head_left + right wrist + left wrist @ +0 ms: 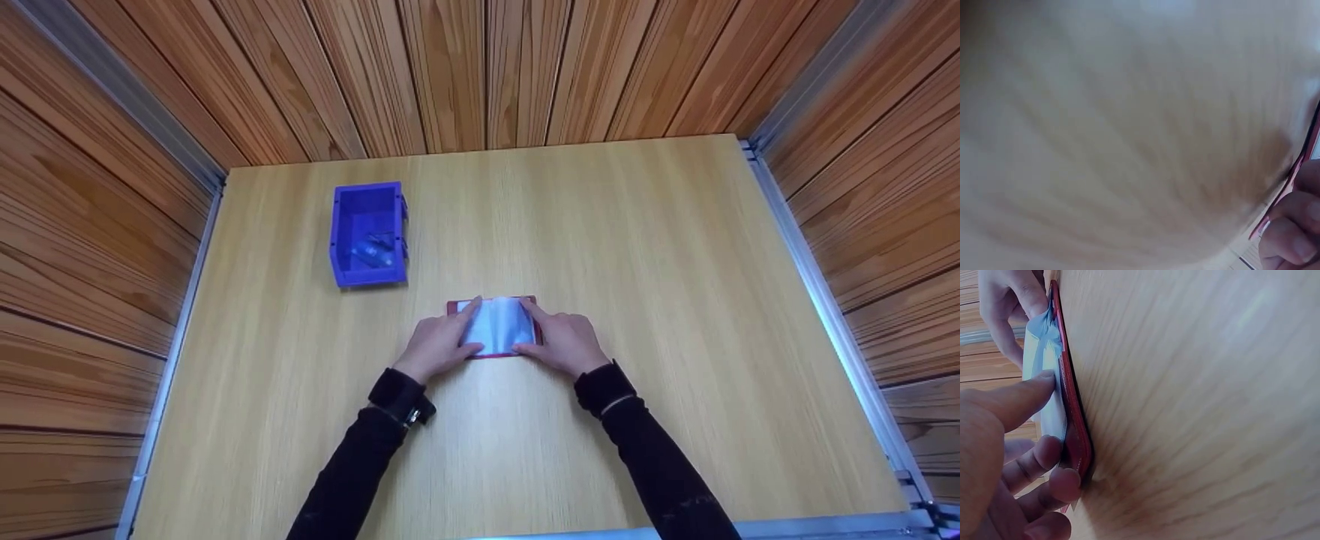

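Fingers of both hands grip the open booklet, index and thumb set apart across its far and near edges. Taking 12 o'clock as straight away from the person, the bin stands at 10 o'clock from the booklet, well apart, on the worktop. Next comes the left hand: index tip at the booklet's 11, thumb at its 7; the left wrist view shows the thumb on the pale pages and bent fingertips by the red cover. Between the 2 hands, the booklet lies at the left hand's 3 and the right hand's 9. Last, the right hand has its index at 2 and thumb near 4.

The step in hand looks like holding the booklet spread; its pages bulge, so the next move probably calls for gentle, even pressure, then turning a page or folding it.
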`<state>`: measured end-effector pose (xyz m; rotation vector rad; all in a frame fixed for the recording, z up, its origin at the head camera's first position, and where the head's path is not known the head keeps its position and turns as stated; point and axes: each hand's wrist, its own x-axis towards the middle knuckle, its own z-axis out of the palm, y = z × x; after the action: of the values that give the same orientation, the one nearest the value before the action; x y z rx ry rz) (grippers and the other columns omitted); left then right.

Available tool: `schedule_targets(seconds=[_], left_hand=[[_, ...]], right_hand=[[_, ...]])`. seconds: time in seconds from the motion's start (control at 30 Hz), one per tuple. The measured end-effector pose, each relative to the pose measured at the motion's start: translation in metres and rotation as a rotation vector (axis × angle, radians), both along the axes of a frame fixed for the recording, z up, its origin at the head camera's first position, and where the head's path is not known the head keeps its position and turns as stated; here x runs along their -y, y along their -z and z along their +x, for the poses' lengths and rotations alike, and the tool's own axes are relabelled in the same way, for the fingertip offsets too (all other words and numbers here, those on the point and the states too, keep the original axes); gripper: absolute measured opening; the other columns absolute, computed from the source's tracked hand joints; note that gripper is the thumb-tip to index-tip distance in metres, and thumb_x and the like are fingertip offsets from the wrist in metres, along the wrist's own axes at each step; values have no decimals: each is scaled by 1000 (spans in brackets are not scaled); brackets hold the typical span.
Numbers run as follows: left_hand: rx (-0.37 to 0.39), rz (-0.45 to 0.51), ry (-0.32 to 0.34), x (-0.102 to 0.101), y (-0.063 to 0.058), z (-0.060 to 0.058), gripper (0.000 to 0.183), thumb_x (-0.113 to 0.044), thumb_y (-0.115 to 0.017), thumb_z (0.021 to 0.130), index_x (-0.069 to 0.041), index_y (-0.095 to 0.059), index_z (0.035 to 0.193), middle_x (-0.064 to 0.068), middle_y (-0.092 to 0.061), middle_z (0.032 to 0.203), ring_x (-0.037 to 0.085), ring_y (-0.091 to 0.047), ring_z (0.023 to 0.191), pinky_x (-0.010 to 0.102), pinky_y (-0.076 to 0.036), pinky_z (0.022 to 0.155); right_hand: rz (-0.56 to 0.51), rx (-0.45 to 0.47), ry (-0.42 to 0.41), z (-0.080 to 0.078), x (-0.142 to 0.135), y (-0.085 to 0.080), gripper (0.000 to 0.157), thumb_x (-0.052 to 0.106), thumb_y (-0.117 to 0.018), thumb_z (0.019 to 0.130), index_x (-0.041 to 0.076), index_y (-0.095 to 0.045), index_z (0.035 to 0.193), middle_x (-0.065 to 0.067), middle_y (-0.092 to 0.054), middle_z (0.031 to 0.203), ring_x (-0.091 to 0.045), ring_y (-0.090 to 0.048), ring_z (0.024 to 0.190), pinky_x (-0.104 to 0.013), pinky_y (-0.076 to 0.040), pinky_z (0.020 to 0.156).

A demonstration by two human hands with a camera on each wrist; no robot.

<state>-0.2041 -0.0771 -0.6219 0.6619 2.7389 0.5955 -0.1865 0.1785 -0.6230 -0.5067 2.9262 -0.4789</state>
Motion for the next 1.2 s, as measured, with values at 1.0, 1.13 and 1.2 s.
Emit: schedule_targets(seconds=[1.0,1.13,1.2], left_hand=[[-315,-54,312,-28,-11,4,59,-48,-72,95,-19,-60,145,-5,-57,68,12,-50,61,33,-49,61],[-387,-69,360,-28,-10,4,47,-42,-71,96,-17,-66,136,-4,-68,75,10,-54,61,33,-52,61],[-433,-83,386,-27,-9,5,44,-37,-71,96,-17,-66,135,-4,-70,75,10,-54,59,31,-50,58]], right_hand=[[-35,-7,-88,3,-3,3,79,64,-72,87,24,-53,152,1,-56,67,-16,-51,64,-40,-49,71],[-35,-7,-89,2,-4,4,80,64,-72,88,22,-52,153,2,-56,67,-15,-49,63,-39,-48,69],[-37,-2,-84,2,-4,3,81,63,-73,88,21,-51,154,3,-54,67,-14,-48,63,-38,-48,68]])
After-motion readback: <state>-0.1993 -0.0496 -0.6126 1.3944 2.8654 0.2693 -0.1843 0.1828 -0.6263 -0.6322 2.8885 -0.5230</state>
